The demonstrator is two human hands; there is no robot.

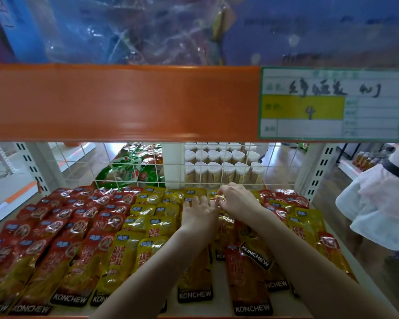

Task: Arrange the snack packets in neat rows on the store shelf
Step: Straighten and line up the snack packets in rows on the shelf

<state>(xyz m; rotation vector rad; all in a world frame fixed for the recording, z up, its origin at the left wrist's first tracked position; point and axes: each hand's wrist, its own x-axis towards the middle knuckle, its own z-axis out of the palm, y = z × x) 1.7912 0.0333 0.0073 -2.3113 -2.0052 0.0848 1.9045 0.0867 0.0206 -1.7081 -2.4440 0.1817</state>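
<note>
Red snack packets [55,226] lie in overlapping rows across the left of the shelf [286,305]. Yellow packets [148,217] fill the middle rows. More red and yellow packets [306,224] lie mixed and askew on the right. Far back in the middle, my left hand [199,215] rests with its fingers spread on the yellow packets. My right hand [236,199] is beside it, fingers curled, pinching the edge of a yellow packet [218,198] at the back row. Both forearms cover the packets beneath them.
An orange shelf edge [124,102] with a green price tag [332,102] hangs close overhead. A white wire grid [171,164] closes the back; green bags [129,166] and white-lidded jars [221,164] stand behind it. A person in white [378,203] stands at the right.
</note>
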